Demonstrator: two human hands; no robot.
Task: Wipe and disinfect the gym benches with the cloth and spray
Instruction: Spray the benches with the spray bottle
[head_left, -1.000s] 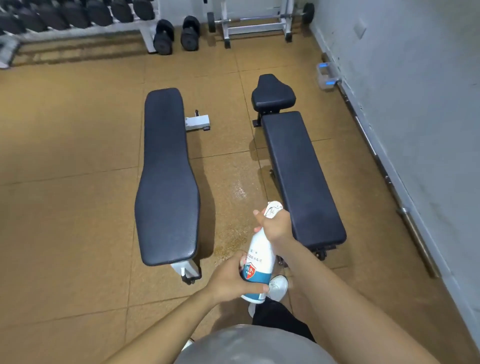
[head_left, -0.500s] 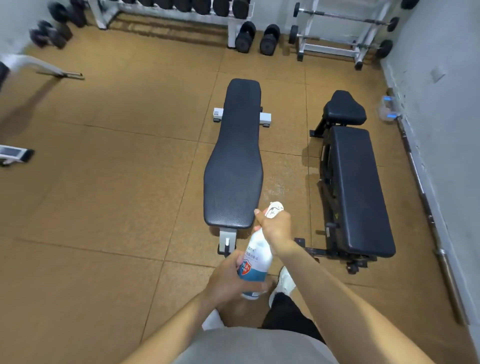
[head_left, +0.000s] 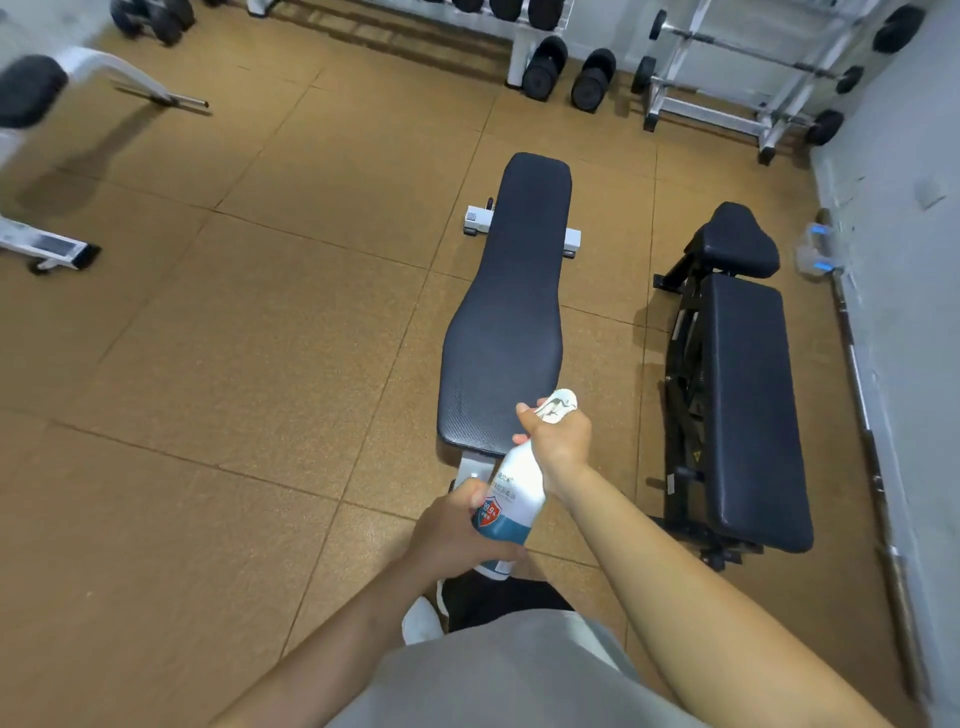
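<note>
The spray bottle (head_left: 511, 504) is held nearly upright, its top tipped slightly right, in front of the near end of the flat bench (head_left: 511, 322). The left hand (head_left: 452, 535) wraps its lower labelled body from the left, fingers curled round it. The right hand (head_left: 558, 439), forearm extended forward and wrist bent, is clenched on the bottle's neck and top, with a white part protruding above the fist; sprayer head or cloth cannot be told. An adjustable bench (head_left: 748, 395) stands to the right, with dumbbells (head_left: 569, 73) beyond on the floor (head_left: 260, 364).
</note>
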